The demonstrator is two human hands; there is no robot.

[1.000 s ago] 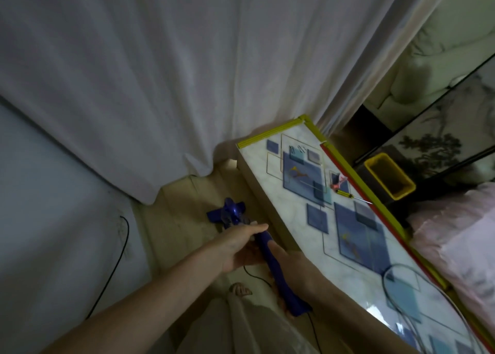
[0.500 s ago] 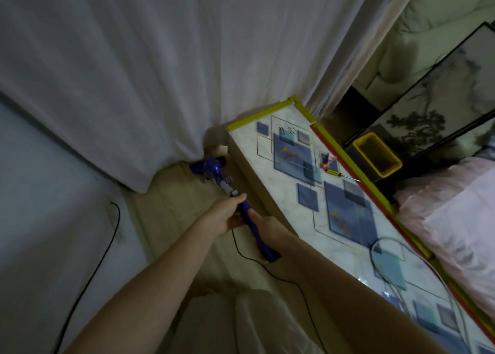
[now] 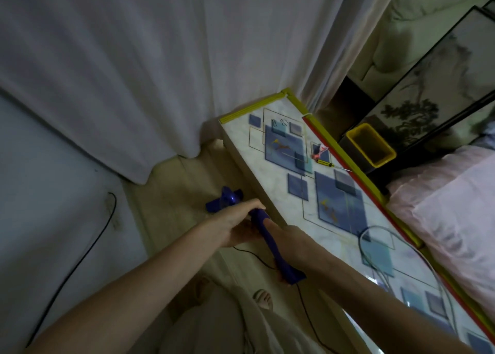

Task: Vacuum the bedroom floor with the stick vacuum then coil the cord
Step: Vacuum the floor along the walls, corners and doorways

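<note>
Both arms outstretched, left hand (image 3: 235, 226) and right hand (image 3: 290, 244) in curled grip

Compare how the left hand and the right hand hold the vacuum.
The left hand grips the blue vacuum farther down its stick, nearer the floor head; the right hand grips the upper handle end, where the black cord leaves. The left hand comes in from the wall side, the right hand from the side of the patterned table. Both curl round the same stick.

Vacuum (image 3: 263, 229) left of table (image 3: 308, 209)
</note>
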